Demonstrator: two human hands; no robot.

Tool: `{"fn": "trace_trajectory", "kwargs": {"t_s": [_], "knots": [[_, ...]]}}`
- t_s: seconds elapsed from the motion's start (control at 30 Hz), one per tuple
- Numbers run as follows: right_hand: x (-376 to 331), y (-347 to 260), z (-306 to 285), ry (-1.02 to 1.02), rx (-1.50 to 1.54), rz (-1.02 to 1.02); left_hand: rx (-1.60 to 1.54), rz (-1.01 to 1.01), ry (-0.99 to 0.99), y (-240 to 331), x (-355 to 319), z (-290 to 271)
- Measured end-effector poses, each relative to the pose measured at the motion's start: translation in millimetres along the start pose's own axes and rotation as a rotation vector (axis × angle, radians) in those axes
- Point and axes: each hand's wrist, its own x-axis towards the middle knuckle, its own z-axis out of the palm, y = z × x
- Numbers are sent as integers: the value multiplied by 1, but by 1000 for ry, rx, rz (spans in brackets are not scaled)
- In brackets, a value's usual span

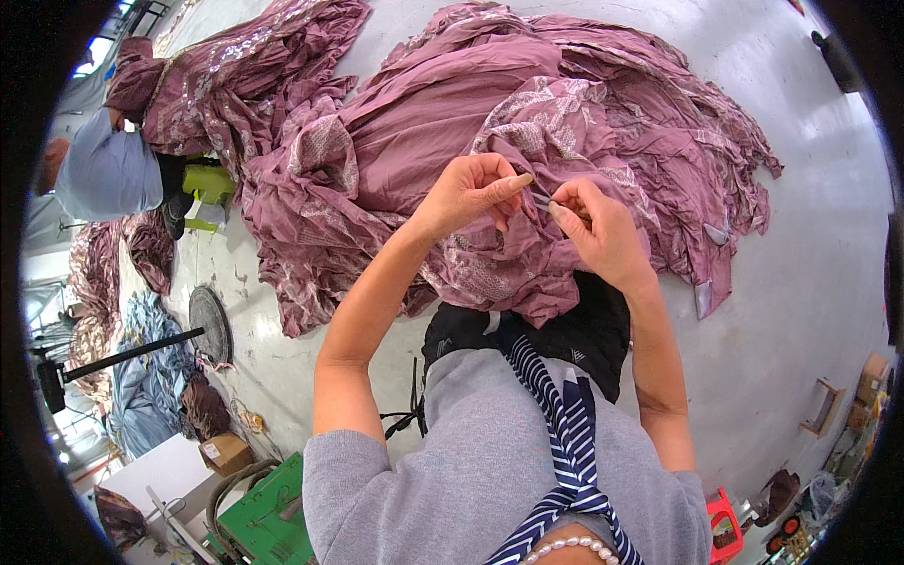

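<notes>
A large heap of mauve fabric (424,104) with pale patterned bands spreads over the floor in front of me, its near edge lying across my dark-trousered knees (527,348). Above the heap, my left hand (478,196) is closed in a pinch, thumb and forefinger pointing right. My right hand (599,231) faces it a short gap away, its thumb and forefinger also pinched together. Whatever the fingertips hold is too small to make out; crumpled fabric lies right behind them.
At left, a person in light blue (111,165) bends by more mauve cloth, near a yellow-green object (209,184). A round dark base (210,325) with a black pole stands lower left. Green machinery (271,513) is behind me on the left, a red stool (723,527) on the right.
</notes>
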Motion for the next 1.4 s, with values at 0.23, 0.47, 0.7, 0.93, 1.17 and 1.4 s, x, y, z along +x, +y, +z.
{"fn": "trace_trajectory", "kwargs": {"t_s": [0.23, 0.47, 0.7, 0.93, 1.17, 1.4], "knots": [[8, -5, -7, -209, 95, 129, -34, -10, -49, 2, -1, 3], [10, -4, -6, -201, 57, 85, 1, -27, -79, 2, 0, 4], [7, 6, -2, -83, 94, 104, 75, -21, 57, 1, -15, 1], [10, 28, -20, -13, 174, 183, 326, -445, -68, -31, -132, -64], [14, 36, 0, -12, 162, 118, 644, -258, 357, -41, -113, -48], [-10, 25, 7, -122, -106, 100, 960, 70, 492, -33, -46, 5]]}}
